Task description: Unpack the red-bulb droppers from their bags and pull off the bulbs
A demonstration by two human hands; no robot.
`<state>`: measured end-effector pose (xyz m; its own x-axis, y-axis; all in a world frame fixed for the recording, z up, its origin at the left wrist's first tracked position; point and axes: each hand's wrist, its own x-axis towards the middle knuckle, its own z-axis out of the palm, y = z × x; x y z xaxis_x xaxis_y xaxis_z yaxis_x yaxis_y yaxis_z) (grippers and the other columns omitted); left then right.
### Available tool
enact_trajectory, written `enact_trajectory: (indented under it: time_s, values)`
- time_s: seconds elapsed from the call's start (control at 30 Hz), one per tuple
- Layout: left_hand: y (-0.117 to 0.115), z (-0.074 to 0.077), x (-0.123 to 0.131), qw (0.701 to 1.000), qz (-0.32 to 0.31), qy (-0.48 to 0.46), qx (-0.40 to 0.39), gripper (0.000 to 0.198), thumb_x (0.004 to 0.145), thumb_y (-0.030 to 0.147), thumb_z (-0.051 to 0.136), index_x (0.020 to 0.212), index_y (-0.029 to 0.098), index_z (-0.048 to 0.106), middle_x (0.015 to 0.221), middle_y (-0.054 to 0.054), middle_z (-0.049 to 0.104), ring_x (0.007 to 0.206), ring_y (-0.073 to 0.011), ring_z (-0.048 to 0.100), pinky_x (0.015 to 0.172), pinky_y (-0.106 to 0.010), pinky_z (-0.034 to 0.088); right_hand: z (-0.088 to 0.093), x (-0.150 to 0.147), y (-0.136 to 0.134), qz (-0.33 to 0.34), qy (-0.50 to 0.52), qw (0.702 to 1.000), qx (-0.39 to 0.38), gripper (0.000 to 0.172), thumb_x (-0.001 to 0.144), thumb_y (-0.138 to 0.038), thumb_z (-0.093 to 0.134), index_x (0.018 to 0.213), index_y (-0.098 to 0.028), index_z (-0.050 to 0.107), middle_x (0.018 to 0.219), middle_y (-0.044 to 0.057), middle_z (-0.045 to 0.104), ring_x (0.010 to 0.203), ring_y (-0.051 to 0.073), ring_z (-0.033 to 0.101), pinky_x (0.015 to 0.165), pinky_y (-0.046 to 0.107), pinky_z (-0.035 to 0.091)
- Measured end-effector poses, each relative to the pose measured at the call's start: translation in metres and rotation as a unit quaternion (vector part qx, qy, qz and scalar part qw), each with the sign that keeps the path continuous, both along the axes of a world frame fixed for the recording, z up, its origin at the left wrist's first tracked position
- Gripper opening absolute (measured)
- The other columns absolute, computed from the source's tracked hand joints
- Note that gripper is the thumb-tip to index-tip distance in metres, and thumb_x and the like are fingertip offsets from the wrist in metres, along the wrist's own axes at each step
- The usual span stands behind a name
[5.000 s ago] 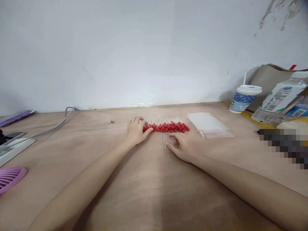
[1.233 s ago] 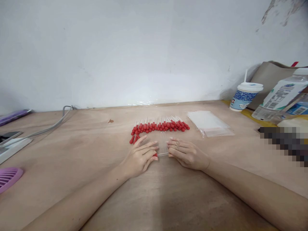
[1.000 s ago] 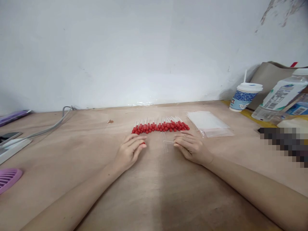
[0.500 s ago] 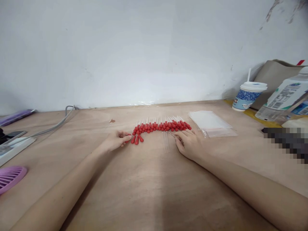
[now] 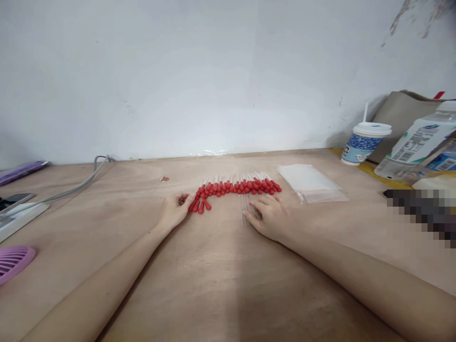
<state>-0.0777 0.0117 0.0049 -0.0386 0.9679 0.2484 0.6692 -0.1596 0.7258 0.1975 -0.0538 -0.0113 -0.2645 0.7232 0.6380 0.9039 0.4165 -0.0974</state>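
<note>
A row of clear droppers with red rubber bulbs [image 5: 242, 186] lies across the wooden table [image 5: 221, 275]. At its left end lie a few loose red bulbs [image 5: 200, 206]. My left hand [image 5: 175, 209] rests beside them, fingers curled, with the fingertips pinching the nearest bulb. Just below the row lie a few bare clear glass tubes [image 5: 245, 213]. My right hand [image 5: 269, 216] rests on the table over them, fingers bent and closed on one tube.
A stack of clear zip bags [image 5: 309, 184] lies right of the row. A lidded cup with a straw [image 5: 363, 142], a plastic bottle [image 5: 415, 145] and a grey bag [image 5: 399, 114] stand at the far right. A cable [image 5: 78, 187], power strip [image 5: 19, 216] and purple fan [image 5: 14, 261] are at the left.
My hands parted from the middle of the table. The left went to the loose bulbs at the row's left end; the right moved up onto the bare glass tubes.
</note>
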Motion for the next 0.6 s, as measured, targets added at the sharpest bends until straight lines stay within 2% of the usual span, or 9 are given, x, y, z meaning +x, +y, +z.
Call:
enact_trajectory:
  time_s: [0.1,0.17,0.27,0.37,0.47,0.6]
  values:
    - [-0.001,0.000,0.001,1.000,0.006,0.002,0.002,0.045,0.069,0.058,0.052,0.077,0.016,0.065,0.068,-0.005,0.066,0.057,-0.0147,0.055,0.053,-0.024,0.040,0.002,-0.001,0.000,0.012,0.002,1.000,-0.014,0.036,0.081,-0.049,0.048,0.080,-0.016,0.063,0.075,0.007,0.061,0.076,0.020,0.053,0.074,0.035,0.036]
    - [-0.001,0.000,0.001,1.000,0.005,-0.004,0.002,0.044,0.070,0.058,0.052,0.076,0.016,0.065,0.068,-0.004,0.066,0.058,-0.0152,0.056,0.054,-0.024,0.040,0.005,-0.001,0.000,0.036,0.012,0.999,-0.016,0.039,0.080,-0.051,0.048,0.089,-0.016,0.063,0.082,0.009,0.060,0.082,0.021,0.052,0.077,0.036,0.039]
    - [-0.001,0.000,0.001,1.000,0.002,-0.012,0.001,0.044,0.069,0.057,0.053,0.075,0.016,0.065,0.067,-0.004,0.066,0.057,-0.0152,0.056,0.053,-0.024,0.041,0.008,0.000,-0.002,0.109,0.013,0.993,-0.044,0.045,0.082,-0.049,0.047,0.109,-0.016,0.058,0.108,0.014,0.055,0.100,0.024,0.050,0.085,0.040,0.041]
    - [-0.001,-0.001,0.000,1.000,-0.007,-0.015,0.006,0.044,0.069,0.057,0.053,0.075,0.016,0.065,0.067,-0.004,0.066,0.056,-0.0152,0.056,0.053,-0.024,0.041,0.009,0.000,-0.006,0.168,-0.006,0.980,-0.108,0.053,0.086,-0.050,0.040,0.127,-0.017,0.045,0.133,0.014,0.040,0.122,0.026,0.037,0.097,0.043,0.036]
    - [0.001,-0.002,0.000,1.000,-0.011,-0.015,0.011,0.043,0.070,0.057,0.053,0.076,0.016,0.064,0.067,-0.004,0.066,0.057,-0.0152,0.057,0.053,-0.024,0.041,0.006,-0.001,-0.009,0.177,-0.013,0.969,-0.170,0.061,0.087,-0.053,0.035,0.135,-0.017,0.032,0.142,0.014,0.027,0.130,0.027,0.026,0.102,0.044,0.032]
    - [0.001,-0.002,0.000,1.000,-0.004,-0.004,0.015,0.043,0.071,0.056,0.052,0.077,0.016,0.064,0.066,-0.004,0.065,0.057,-0.0149,0.056,0.052,-0.023,0.040,0.005,-0.008,-0.012,0.158,-0.017,0.962,-0.224,0.067,0.086,-0.057,0.029,0.137,-0.013,0.028,0.144,0.018,0.020,0.133,0.030,0.016,0.104,0.047,0.027]
